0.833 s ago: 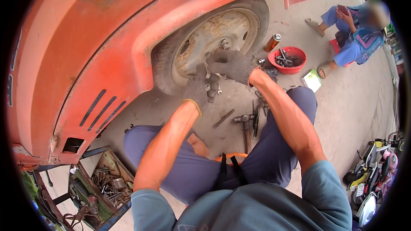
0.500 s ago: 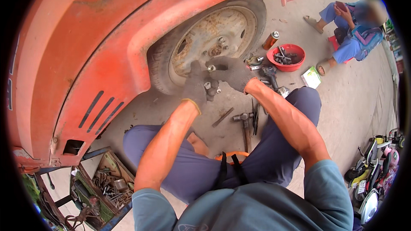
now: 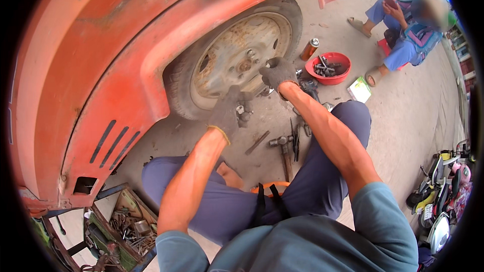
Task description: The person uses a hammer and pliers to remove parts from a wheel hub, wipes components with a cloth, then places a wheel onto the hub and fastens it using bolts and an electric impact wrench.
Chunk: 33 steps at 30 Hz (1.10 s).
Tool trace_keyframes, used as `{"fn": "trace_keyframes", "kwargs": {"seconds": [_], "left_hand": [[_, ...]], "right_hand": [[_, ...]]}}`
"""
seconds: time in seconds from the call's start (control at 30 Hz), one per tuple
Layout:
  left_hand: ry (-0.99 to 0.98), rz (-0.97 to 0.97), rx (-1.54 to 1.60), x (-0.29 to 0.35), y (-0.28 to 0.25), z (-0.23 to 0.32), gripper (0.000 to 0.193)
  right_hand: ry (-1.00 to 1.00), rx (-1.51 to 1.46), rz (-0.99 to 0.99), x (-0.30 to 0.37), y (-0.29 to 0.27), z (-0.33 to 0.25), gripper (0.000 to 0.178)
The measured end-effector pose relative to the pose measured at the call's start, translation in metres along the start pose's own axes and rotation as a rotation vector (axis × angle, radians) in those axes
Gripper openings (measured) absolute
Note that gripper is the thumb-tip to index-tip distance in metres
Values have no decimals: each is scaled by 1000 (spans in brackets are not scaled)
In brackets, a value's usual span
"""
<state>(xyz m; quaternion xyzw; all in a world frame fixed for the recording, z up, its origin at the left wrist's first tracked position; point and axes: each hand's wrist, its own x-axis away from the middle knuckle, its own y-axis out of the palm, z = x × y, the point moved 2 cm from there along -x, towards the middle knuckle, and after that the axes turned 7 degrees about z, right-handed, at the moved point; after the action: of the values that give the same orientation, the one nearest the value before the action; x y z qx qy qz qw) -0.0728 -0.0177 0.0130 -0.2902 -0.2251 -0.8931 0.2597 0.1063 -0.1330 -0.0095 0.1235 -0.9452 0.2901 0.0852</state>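
My left hand [image 3: 226, 113], in a dark work glove, is curled around several small metal nuts [image 3: 240, 109] beside the tyre. In a matching glove, my right hand [image 3: 280, 73] pinches a small shiny metal piece, apparently a nut [image 3: 268, 64], in front of the wheel's right side. Behind both hands stands the vehicle's wheel [image 3: 212, 78], with a rusty, pale rim and studs around its hub. At least one nut [image 3: 250, 53] sits above the hub centre. The red-orange body panel [image 3: 121, 75] arches over the tyre.
Below my hands lie a hammer [image 3: 286, 158], pliers [image 3: 296, 143] and a flat metal bar [image 3: 257, 142]. Rightward are a black power tool [image 3: 309, 88], a red bowl [image 3: 344, 76] of sockets and an orange can [image 3: 309, 49]. A person [image 3: 421, 38] sits beyond; a toolbox [image 3: 132, 221] stands lower left.
My right hand has moved right, away from my left hand and the hub, with the small metal piece in its fingers. The left hand has dropped slightly. The whole view has shifted a little.
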Motion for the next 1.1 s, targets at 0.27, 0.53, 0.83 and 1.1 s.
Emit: {"fn": "trace_keyframes", "kwargs": {"seconds": [0.27,0.53,0.83,1.1], "left_hand": [[-22,4,-13,1,2,0,50],[-18,-6,-24,0,1,0,47],[5,-5,-41,4,2,-1,45],[10,-25,-31,2,0,-4,45]], "right_hand": [[-218,91,61,-18,22,11,46],[-328,213,207,-12,30,9,51],[-286,193,160,-16,33,13,53],[-342,352,100,-10,27,1,50]]}}
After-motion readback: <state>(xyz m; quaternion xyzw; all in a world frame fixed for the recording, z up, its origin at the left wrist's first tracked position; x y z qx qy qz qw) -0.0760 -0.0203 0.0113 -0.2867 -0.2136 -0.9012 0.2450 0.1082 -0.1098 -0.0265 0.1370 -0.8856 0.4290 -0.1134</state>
